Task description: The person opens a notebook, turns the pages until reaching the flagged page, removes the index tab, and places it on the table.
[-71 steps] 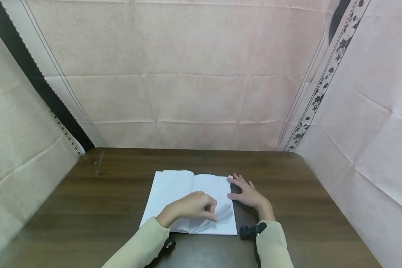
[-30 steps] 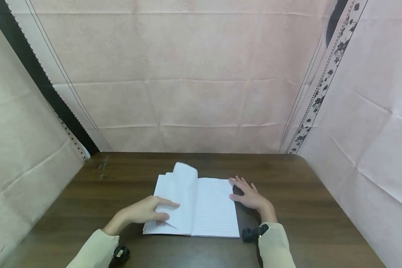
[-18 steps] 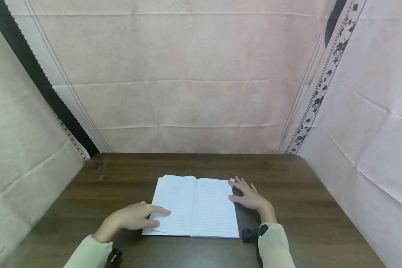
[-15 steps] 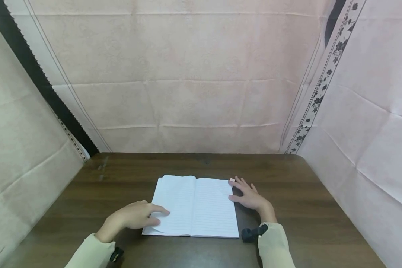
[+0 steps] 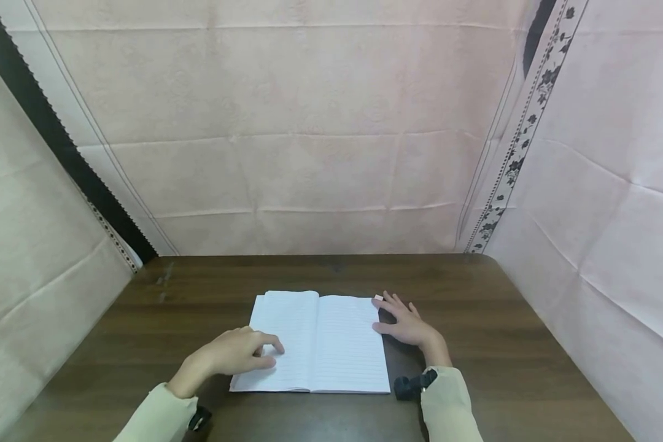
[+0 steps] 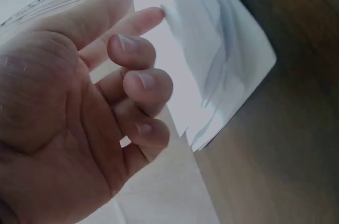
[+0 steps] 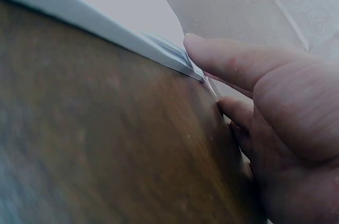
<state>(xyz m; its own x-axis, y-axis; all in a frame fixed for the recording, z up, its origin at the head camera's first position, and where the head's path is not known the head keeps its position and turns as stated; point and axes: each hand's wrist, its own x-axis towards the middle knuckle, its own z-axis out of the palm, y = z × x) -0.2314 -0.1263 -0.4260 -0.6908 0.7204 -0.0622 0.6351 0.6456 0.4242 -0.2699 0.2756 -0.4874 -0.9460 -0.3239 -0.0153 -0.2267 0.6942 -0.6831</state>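
Left hand: fingers loosely bent, holding nothing. Fingertips rest on the left page of the notebook, near that page's lower outer part. The left wrist view shows the fingers curled in over the palm, with the white page edges just past them.

Right hand: fingers straight and spread, flat on the table. Thumb and forefinger touch the notebook's right edge near its far right corner. The right wrist view shows a fingertip against the stacked page edges. A small pale tab sits at that corner; cannot tell what it is.

Notebook: open, both pages flat, lying between the hands at mid-table and nearer the front edge than the back. Spine runs front to back, away from the person, so the long axis points toward the back edge.

Relation: both hands are in contact. The left lies on the page itself; the right only flanks the outer edge. Judgement: the left is better placed to work the left page, the right to steady the book.
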